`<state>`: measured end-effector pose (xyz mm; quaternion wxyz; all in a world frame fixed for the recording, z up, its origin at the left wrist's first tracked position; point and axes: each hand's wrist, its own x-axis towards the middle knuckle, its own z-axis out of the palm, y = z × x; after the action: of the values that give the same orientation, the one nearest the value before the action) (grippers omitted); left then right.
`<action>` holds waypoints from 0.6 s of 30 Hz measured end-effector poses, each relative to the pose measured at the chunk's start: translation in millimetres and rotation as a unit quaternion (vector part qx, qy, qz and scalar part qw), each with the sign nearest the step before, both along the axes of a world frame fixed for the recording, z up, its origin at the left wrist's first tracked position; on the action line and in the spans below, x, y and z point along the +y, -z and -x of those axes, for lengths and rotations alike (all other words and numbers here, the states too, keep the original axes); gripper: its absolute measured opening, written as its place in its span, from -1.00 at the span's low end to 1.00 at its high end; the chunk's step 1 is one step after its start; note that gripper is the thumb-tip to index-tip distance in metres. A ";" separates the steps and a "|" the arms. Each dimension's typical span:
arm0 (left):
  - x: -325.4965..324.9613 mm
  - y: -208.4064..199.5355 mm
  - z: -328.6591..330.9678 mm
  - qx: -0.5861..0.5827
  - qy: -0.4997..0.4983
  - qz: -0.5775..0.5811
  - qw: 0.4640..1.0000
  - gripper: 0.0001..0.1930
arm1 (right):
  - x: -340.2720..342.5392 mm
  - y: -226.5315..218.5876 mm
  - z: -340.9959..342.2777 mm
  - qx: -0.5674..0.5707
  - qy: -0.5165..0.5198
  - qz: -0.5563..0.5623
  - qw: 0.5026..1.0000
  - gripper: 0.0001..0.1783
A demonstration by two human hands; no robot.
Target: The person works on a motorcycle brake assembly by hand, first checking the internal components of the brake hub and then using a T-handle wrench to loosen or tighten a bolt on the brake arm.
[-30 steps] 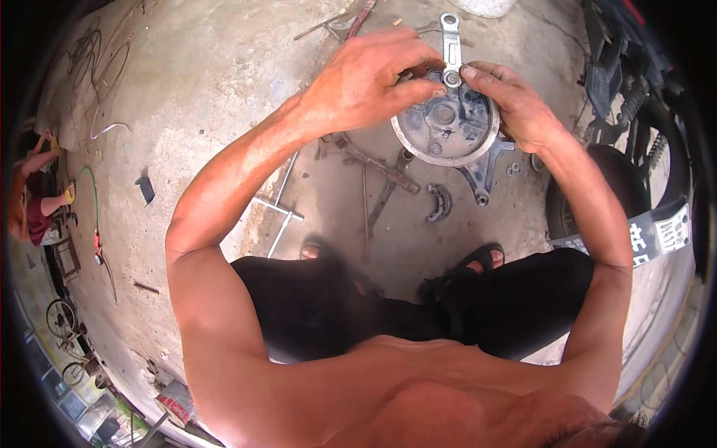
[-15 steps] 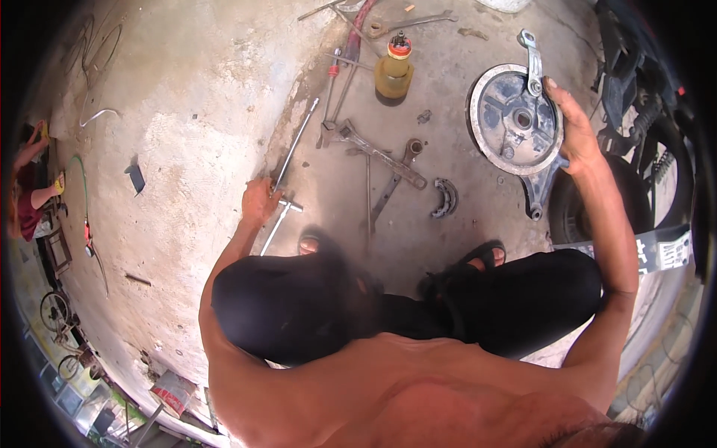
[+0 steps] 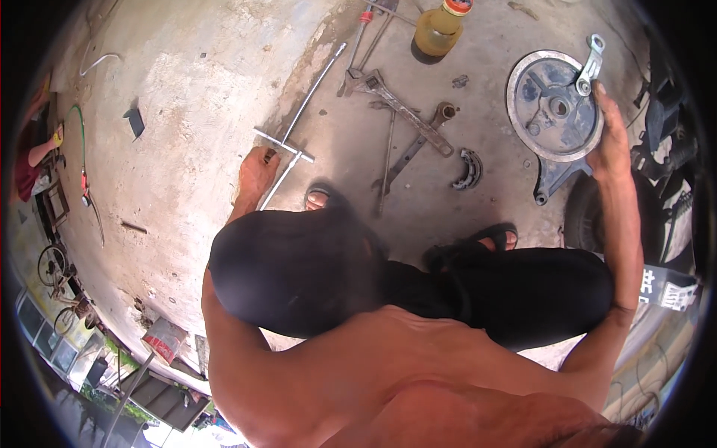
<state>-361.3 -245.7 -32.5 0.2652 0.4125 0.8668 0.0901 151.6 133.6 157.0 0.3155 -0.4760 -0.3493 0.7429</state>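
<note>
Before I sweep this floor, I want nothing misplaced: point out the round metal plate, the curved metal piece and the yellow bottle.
Round metal plate (image 3: 547,113), head view: face, beside the centre hole.
Curved metal piece (image 3: 472,169), head view: middle of its arc.
Yellow bottle (image 3: 438,32), head view: body, below the lid.

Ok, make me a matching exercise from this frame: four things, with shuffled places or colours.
1. Metal disc
2. Bottle
3. Curved piece
4. Silver T-bars

A. Beside the left hand
B. On the floor between the disc and crossed tools
C. Against the right hand
D. Yellowish

Pairs: 1-C, 2-D, 3-B, 4-A
</note>
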 end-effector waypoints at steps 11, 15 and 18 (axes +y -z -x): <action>-30.6 9.9 -41.2 -0.027 -0.034 0.003 0.999 -0.81 | -9.7 5.2 4.7 -0.016 -0.044 0.009 0.999 -0.54; -34.5 -14.0 -22.2 -0.028 -0.060 -0.091 0.994 -0.80 | -9.0 4.1 20.4 0.001 -0.041 0.026 0.999 -0.57; -1.8 -58.6 -15.1 -0.098 -0.095 -0.097 0.986 -0.75 | -4.0 11.7 14.2 0.021 -0.014 0.019 1.000 -0.57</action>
<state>-346.2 -247.5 26.2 0.2972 0.3417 0.8590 0.2387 137.4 129.5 145.3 0.3029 -0.4614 -0.3357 0.7633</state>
